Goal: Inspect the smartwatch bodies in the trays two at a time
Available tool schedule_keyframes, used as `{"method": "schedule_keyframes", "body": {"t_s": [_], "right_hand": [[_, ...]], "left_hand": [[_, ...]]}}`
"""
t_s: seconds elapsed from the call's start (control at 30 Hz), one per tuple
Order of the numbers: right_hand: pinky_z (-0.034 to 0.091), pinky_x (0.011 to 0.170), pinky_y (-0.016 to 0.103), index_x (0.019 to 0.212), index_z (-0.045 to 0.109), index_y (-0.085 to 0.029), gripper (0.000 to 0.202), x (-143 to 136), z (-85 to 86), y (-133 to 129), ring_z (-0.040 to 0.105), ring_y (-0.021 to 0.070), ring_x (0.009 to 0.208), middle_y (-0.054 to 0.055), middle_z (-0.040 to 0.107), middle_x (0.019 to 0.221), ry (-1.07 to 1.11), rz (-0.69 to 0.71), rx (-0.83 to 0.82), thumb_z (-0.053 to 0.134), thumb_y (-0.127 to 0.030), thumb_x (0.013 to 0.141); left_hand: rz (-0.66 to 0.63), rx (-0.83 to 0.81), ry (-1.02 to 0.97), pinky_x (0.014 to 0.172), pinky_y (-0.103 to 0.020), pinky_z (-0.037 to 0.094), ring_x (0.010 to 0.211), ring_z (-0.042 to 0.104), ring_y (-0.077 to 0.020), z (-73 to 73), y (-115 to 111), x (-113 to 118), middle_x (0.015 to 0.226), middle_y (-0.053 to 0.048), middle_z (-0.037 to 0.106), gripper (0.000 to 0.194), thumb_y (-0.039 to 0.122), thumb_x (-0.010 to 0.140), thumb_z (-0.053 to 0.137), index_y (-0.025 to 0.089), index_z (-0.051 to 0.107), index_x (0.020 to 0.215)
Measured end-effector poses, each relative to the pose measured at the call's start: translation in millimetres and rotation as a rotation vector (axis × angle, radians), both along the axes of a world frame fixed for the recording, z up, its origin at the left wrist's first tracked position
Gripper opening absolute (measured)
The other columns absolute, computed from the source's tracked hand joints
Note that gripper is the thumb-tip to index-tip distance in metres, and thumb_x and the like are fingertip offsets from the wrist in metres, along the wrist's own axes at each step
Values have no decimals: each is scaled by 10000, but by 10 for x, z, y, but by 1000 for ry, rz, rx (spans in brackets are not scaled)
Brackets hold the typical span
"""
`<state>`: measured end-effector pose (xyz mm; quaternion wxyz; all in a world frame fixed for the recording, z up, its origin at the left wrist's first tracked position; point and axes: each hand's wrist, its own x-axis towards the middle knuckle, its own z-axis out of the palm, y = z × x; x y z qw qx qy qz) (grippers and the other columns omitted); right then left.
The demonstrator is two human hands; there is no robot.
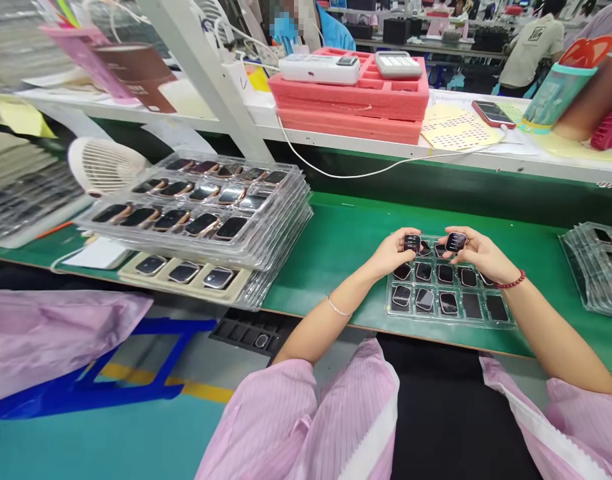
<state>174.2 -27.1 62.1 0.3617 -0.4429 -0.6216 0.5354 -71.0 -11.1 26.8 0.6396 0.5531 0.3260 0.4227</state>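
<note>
I hold one small square watch case in each hand above the far edge of the clear tray (486, 319) that lies on the green bench (346, 247) just in front of me. My left hand (393, 253) pinches the left watch case (413, 242) between thumb and fingertips, screen facing me; my right hand (473, 253) pinches the right watch case (456, 241) the same way, tilted a little. Most pockets of the tray below already hold cases, though a few at the near right look bare. I judge this to be the checking or placing step, with both pieces lifted clear of the pockets. The next move calls for a steady lowering into a free pocket, each case square to its recess, without brushing its neighbours. A tall stack of filled trays (201, 213) stands well apart at the left.
</note>
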Motion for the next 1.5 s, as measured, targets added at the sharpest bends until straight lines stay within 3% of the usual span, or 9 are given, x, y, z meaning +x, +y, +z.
{"method": "schedule_keyframes", "body": {"t_s": [0.2, 0.37, 0.5, 0.6, 0.77, 0.93, 1.13, 1.3, 1.5], "right_hand": [[613, 743, 359, 1252, 585, -212, 481, 0, -27, 209, 728, 206, 882, 128, 685, 1213, 13, 49, -38, 704, -231, 786], [616, 758, 338, 1293, 583, -244, 508, -10, -92, 384, 728, 203, 923, 117, 665, 1265, 51, 102, -109, 729, -252, 807], [621, 803, 347, 1392, 538, -300, 572, 55, -125, 478, 706, 238, 1062, 111, 563, 1431, 130, 134, -254, 715, -349, 850], [626, 729, 312, 1364, 579, -298, 559, 186, -203, 508, 723, 221, 969, 111, 592, 1394, 152, 163, -330, 746, -364, 835], [592, 607, 260, 1280, 647, -274, 482, 393, -476, 543, 662, 132, 676, 110, 673, 1242, 169, 213, -332, 764, -390, 827], [533, 522, 224, 1234, 669, -272, 451, 346, -602, 468, 562, 74, 548, 89, 705, 1154, 188, 275, -302, 787, -375, 812], [527, 498, 213, 1224, 657, -240, 477, 264, -638, 505, 554, 61, 530, 95, 711, 1139, 271, 308, -280, 809, -354, 786], [535, 486, 205, 1200, 657, -198, 506, 224, -719, 726, 567, 56, 510, 96, 724, 1098, 311, 318, -303, 832, -354, 751], [531, 479, 190, 1196, 655, -174, 510, 208, -689, 905, 570, 49, 500, 83, 731, 1051, 390, 316, -277, 833, -349, 751]], "left_hand": [[48, -45, 3, 826, -301, 485, 891, 655, -170, -34, 74, -32, 949, -74, 709, 553, 111, 658, 665, 136, 560, 1200], [43, -102, -46, 757, -269, 487, 907, 662, -178, -108, 152, -69, 1043, -100, 716, 708, 109, 654, 700, 154, 517, 1337], [-16, -214, -148, 639, -242, 468, 916, 684, -196, -149, 195, -105, 1248, -139, 663, 719, 251, 746, 733, 214, 493, 1422], [-81, -287, -241, 625, -239, 476, 910, 695, -198, -185, 214, -106, 1317, -155, 627, 730, 359, 762, 766, 244, 502, 1433], [-166, -274, -238, 597, -228, 464, 765, 685, -149, -259, 238, -84, 1199, -149, 665, 835, 416, 723, 818, 260, 466, 1463], [-161, -211, -165, 565, -216, 446, 622, 632, -105, -344, 183, 10, 877, -38, 646, 788, 390, 700, 843, 227, 525, 1402], [-89, -157, -108, 595, -222, 506, 601, 599, -65, -486, 197, 150, 998, -59, 638, 719, 400, 684, 843, 201, 559, 1314], [-8, -96, -12, 579, -222, 505, 597, 602, -61, -528, 388, 140, 1098, -89, 638, 712, 398, 684, 831, 183, 547, 1301], [66, -138, -34, 500, -189, 431, 510, 552, -47, -422, 494, 243, 912, -27, 666, 710, 422, 669, 839, 168, 546, 1264]]}}
